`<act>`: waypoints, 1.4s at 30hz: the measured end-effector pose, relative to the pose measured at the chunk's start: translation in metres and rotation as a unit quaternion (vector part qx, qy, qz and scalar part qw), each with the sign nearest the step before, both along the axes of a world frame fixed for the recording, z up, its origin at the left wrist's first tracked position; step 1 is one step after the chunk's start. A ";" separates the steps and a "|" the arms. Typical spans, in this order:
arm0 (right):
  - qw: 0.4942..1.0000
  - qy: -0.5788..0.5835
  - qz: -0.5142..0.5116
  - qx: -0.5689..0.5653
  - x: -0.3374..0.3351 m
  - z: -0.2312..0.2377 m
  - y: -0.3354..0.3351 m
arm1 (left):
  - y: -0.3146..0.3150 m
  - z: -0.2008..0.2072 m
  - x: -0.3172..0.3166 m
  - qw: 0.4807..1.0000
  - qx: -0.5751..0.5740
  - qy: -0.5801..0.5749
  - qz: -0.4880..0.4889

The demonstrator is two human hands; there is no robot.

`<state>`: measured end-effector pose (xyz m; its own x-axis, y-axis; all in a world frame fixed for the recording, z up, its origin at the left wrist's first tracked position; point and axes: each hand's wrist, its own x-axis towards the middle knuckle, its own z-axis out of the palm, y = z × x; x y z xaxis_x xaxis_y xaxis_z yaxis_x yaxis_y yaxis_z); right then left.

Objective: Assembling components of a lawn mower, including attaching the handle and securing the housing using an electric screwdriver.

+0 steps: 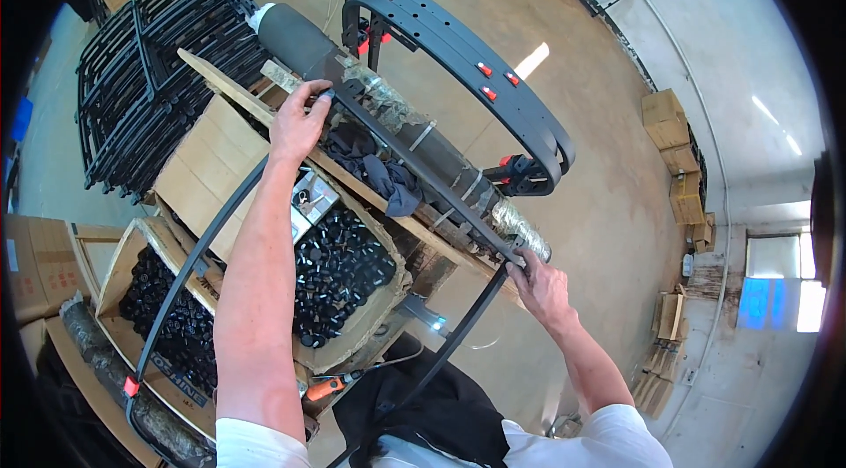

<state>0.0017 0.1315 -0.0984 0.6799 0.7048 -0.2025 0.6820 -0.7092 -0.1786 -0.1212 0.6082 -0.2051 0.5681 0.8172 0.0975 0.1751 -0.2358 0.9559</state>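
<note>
Across the middle lies the straight bar of a black metal frame (441, 186), its two long side legs curving back toward me on either side. My left hand (298, 122) is closed at the bar's far left corner, thumb and fingers pressed on it. At the other corner, nearer and to the right, my right hand (539, 292) grips the bar between thumb and fingers. The bar runs beside a padded roll wrapped in clear film (441, 151). Beneath my left forearm, a carton of small black plastic parts (344, 278) is partly hidden.
A curved black assembly with red clips (467, 49) stands beyond the roll. Stacked black frames (145, 80) fill the far left. A second carton of black parts (167, 292), an orange-handled corded tool (328, 388) and a dark cloth (374, 170) lie nearby. Cardboard boxes (665, 120) line the right wall.
</note>
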 end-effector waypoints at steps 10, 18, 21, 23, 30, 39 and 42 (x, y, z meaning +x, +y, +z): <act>0.983 0.123 -0.047 -0.130 -0.015 0.030 0.032 | 0.017 -0.015 -0.016 1.000 -0.010 -0.020 0.020; 0.983 0.065 -0.018 -0.169 0.005 0.028 0.013 | -0.001 0.008 -0.005 0.995 0.067 0.070 0.001; 0.972 0.037 -0.005 -0.230 0.003 0.028 0.025 | 0.006 -0.003 -0.008 0.998 0.055 0.008 0.000; 0.970 0.023 -0.003 -0.243 0.001 0.024 0.027 | 0.006 -0.004 -0.008 0.999 0.032 -0.037 0.010; 0.996 -0.003 0.009 -0.088 0.006 0.005 0.016 | 0.004 0.006 -0.005 0.996 0.045 0.074 0.011; 0.982 -0.021 0.020 -0.186 -0.010 0.039 0.026 | 0.003 0.002 -0.006 0.999 -0.029 0.045 0.000; 0.970 -0.037 0.072 -0.229 -0.013 0.041 0.020 | 0.001 0.004 -0.005 0.996 0.045 0.080 0.015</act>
<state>-0.0114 0.1515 -0.0578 0.6058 0.6414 -0.4708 0.7786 -0.5995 0.1851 -0.1266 0.6097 -0.2008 0.5583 0.8256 0.0814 0.3321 -0.3123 0.8900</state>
